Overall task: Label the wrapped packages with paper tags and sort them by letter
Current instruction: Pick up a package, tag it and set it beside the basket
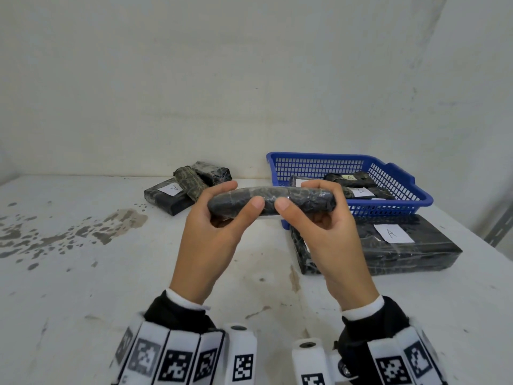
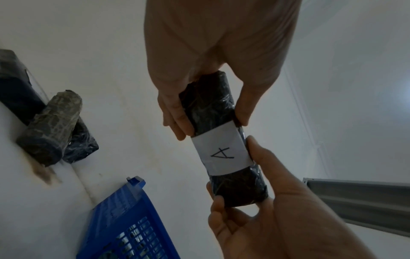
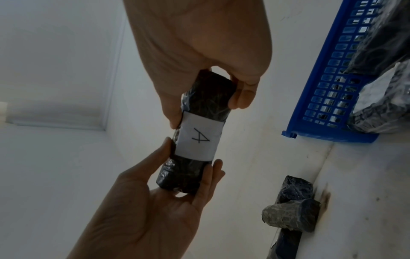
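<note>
Both hands hold a long dark wrapped package [image 1: 294, 200] level above the white table [image 1: 111, 287]. My left hand [image 1: 244, 194] pinches its left end between thumb and fingers. My right hand [image 1: 295, 194] pinches its right part the same way, the two thumbs nearly meeting on the near side. A white paper tag [image 2: 221, 152] marked "A" is wrapped round the package's middle. It shows in both wrist views [image 3: 199, 140] but faces away in the head view.
A blue plastic basket [image 1: 388, 209] at the back right holds several tagged dark packages. A large flat package [image 1: 416, 254] tagged "A" lies in front of it. A small pile of wrapped packages [image 1: 188, 187] sits by the back wall. Brown stains mark the table's left side.
</note>
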